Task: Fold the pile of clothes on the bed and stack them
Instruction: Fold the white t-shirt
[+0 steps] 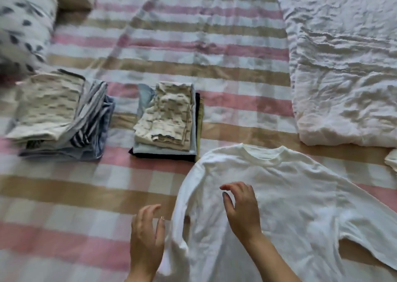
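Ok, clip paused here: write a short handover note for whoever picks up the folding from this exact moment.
Left hand: open, at the left edge of the white long-sleeved shirt, gripping nothing.
Right hand: open, fingers curled, over the shirt's chest.
The shirt lies spread front-up on the striped bedcover, collar away from you, sleeves out, not yet folded.
Done: two folded stacks, the left stack and the middle stack.
Left: fold the shirt and stack it. A bit of white fabric shows at the right edge; unclear what it is.
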`<state>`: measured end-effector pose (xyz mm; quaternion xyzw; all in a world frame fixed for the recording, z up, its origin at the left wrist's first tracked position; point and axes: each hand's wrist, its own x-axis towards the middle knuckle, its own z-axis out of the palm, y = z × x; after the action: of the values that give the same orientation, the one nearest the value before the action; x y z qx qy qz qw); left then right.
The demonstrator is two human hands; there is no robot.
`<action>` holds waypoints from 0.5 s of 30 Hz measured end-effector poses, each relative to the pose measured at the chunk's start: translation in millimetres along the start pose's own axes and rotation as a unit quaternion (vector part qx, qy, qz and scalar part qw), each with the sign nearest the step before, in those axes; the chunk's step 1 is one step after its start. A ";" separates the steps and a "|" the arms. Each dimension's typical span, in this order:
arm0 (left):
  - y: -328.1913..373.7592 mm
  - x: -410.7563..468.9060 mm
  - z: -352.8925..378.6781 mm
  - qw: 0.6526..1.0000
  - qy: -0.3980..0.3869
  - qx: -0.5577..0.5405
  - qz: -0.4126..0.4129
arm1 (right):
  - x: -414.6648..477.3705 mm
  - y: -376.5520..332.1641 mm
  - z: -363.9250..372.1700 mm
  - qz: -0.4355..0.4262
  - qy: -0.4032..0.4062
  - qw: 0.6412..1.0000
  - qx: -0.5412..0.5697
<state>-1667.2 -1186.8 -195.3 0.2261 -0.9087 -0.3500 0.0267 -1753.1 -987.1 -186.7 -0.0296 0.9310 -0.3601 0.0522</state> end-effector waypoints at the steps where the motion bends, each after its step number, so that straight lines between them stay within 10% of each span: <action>1: -11.0 -2.4 -3.9 1.000 -0.011 -0.012 -0.025 | 5.0 -9.8 11.3 -0.021 -0.026 0.999 -0.006; 8: -52.1 -34.3 3.0 0.991 -0.122 -0.024 -0.041 | 41.2 -39.0 65.8 -0.159 -0.120 0.972 -0.124; 15: -53.4 -44.2 13.9 0.993 -0.111 0.028 -0.041 | 62.6 -25.5 73.3 -0.124 -0.194 0.938 -0.259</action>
<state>-1609.5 -1194.0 -235.5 0.2231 -0.9055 -0.3480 -0.0954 -1806.1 -1060.7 -228.2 -0.2269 0.9526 -0.0974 0.1774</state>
